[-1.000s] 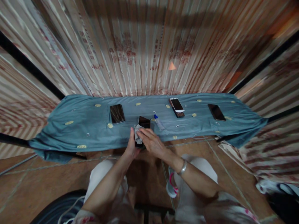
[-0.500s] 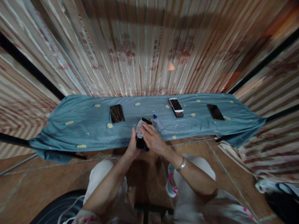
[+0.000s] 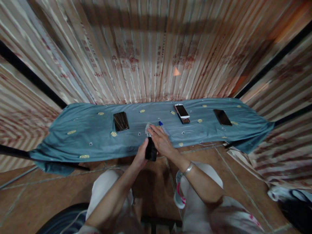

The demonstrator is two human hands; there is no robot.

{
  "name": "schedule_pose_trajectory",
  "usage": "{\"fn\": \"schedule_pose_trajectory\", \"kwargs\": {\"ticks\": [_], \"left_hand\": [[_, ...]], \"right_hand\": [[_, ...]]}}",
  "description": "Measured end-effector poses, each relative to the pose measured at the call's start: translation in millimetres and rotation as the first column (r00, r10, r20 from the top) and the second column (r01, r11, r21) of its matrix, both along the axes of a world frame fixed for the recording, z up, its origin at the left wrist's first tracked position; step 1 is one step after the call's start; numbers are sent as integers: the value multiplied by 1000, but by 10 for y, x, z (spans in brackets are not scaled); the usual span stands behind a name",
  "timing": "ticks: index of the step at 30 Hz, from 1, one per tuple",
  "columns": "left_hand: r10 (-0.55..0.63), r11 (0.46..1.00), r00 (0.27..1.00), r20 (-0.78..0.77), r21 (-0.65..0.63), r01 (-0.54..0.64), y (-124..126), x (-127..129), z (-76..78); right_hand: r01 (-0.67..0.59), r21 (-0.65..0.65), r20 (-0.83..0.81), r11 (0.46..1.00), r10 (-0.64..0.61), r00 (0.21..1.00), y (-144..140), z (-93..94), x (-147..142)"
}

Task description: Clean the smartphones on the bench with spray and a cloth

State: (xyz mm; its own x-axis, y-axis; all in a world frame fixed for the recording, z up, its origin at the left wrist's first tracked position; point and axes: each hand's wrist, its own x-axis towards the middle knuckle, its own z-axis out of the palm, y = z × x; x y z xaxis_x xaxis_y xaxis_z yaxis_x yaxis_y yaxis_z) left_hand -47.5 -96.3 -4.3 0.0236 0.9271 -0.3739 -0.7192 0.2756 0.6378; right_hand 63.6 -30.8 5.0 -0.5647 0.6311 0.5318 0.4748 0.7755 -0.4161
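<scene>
- Black phone [image 3: 150, 151]: a dark, glossy slab, held upright and slightly tilted just off the near edge of the blue-cloth-covered table [image 3: 73, 143], near its middle. Its lower part shows; the top is hidden.
- Small white cloth [image 3: 148, 128]: crumpled and pale, pressed against the top end of the phone, just above the table's near edge.

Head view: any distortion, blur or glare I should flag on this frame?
Head view: strong wide-angle bending bows the cloth-covered table and curves the wall lines; the edges are smeared. Both the left hand and the right hand, on the black phone and white cloth, look slightly soft. Light is dim and warm, with faint glare on the dark phone at left.
</scene>
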Motion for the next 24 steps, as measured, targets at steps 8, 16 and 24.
{"fn": "schedule_pose_trajectory", "kwargs": {"ticks": [8,16,24], "left_hand": [[-66,998,998,-24,-25,66,-62,-34,213],[-150,989,979,135,0,151,-68,-96,281],[-113,993,973,200,-7,117,-45,-139,269]], "right_hand": [[112,-242,-230,964,-169,958,260,10,75],[-379,-769,-617,515,-445,649,346,17,109],[-581,-785,-573,215,-610,547,313,89,164]]}}
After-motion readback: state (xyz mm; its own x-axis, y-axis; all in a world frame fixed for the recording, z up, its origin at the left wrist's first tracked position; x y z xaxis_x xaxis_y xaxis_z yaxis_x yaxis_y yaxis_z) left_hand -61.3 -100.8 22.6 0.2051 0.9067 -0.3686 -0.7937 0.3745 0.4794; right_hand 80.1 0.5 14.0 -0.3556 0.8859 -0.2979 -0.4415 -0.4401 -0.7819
